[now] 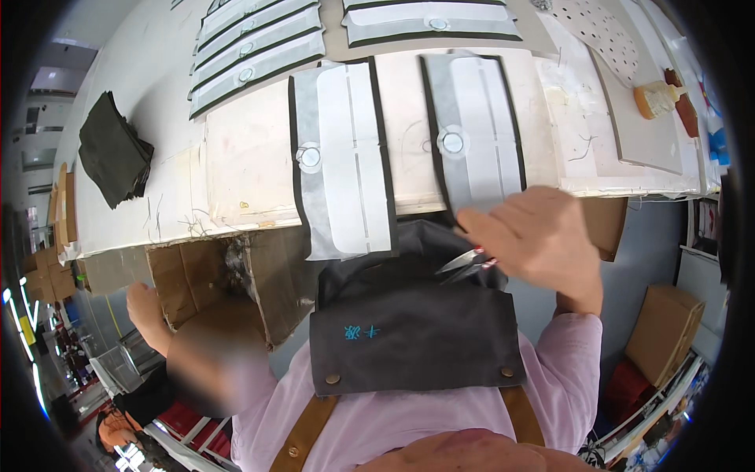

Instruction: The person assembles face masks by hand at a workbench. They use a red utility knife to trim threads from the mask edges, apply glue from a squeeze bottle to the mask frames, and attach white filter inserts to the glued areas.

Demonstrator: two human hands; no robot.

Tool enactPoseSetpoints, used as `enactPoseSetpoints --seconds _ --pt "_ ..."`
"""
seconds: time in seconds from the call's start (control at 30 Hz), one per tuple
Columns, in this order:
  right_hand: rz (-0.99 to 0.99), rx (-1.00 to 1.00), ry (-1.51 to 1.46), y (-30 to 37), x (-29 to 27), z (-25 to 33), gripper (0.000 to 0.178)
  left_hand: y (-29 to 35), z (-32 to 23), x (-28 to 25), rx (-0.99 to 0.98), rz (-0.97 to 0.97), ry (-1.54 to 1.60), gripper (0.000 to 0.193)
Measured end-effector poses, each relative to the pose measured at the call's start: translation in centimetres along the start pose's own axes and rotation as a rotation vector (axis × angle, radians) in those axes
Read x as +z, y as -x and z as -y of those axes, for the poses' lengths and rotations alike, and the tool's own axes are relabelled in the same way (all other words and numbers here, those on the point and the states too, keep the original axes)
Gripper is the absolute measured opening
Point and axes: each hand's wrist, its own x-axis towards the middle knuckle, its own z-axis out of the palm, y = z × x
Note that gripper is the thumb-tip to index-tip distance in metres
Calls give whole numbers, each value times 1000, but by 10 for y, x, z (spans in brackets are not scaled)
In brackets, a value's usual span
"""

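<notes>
Right grip curls around scissors, fingertips by the white panel, upper right of centre: probably light, floppy, best held by its dark edge. Left grip, lower left: cannot tell.

Workshop, likely textile.
Long white worktable: dark-edged white rectangular panels, dark stacked sheets on it; brown cardboard box below.
</notes>
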Motion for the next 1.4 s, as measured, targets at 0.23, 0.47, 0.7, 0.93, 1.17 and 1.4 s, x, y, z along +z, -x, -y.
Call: enactPoseSetpoints --seconds 0.23,0.47,0.7,0.93,1.17,1.4 --pt "-74 176 -438 15 22 -16 40 -7 -195 -129 647 -211 870 24" --pt "-92 303 -32 -3 46 -20 59 20 -386 -183 1524 -97 1113 19" --pt "-109 246 117 0 59 -22 49 13 -433 -179 1677 14 991 11" --pt "-124 257 148 -1 61 -19 48 20 -427 -181 1716 164 1026 11" --pt "-128 297 149 1 63 -17 57 25 -415 -181 1441 -109 1003 8" --pt "-127 279 131 3 64 -18 59 36 -420 -185 1618 -160 914 10"
